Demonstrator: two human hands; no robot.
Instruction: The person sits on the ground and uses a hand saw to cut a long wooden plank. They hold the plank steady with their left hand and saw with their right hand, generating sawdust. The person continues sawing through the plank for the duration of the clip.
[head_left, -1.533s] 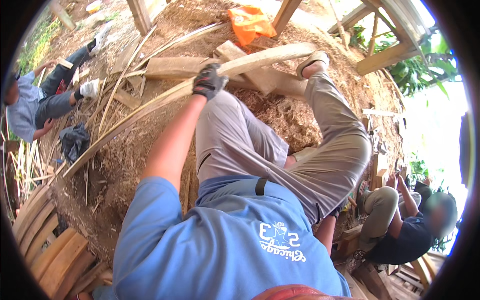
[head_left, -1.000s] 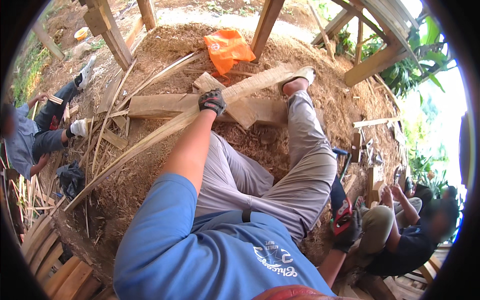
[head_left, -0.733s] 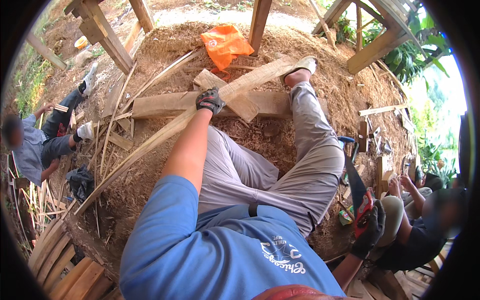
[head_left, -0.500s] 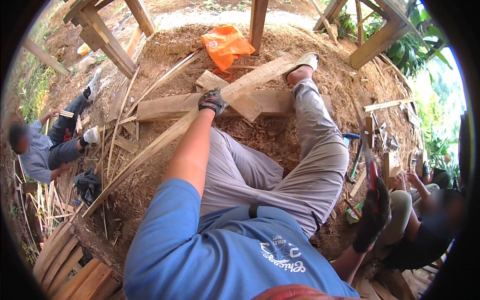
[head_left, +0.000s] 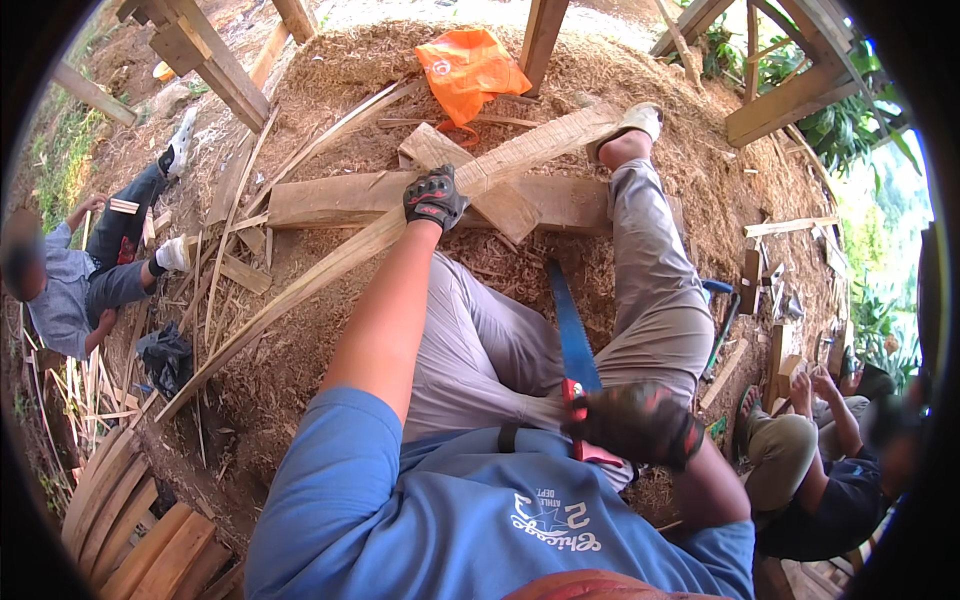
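Note:
My left hand [head_left: 436,198], in a black glove, is closed around a long wooden plank [head_left: 335,265]. The plank slants from lower left to upper right, lying across a short board [head_left: 488,190] and a thick timber [head_left: 335,203] on the ground. At its far end, my foot in a pale shoe [head_left: 643,121] touches or sits right beside it. In my lap my gloved right hand [head_left: 640,425] grips the red handle of a handsaw [head_left: 574,335]. The blue blade points away from me between my legs, its tip short of the thick timber.
An orange bag [head_left: 470,72] lies beyond the planks. One person [head_left: 75,270] sits at the left near a black plastic bag [head_left: 166,358], another [head_left: 820,455] at the right. A blue-headed tool [head_left: 718,290] rests beside my right leg. Stacked boards [head_left: 150,555] fill the lower left.
My right hand has swung the saw inward from the far right to my lap, blade now between my legs. My left hand keeps its hold on the plank. The view has shifted slightly.

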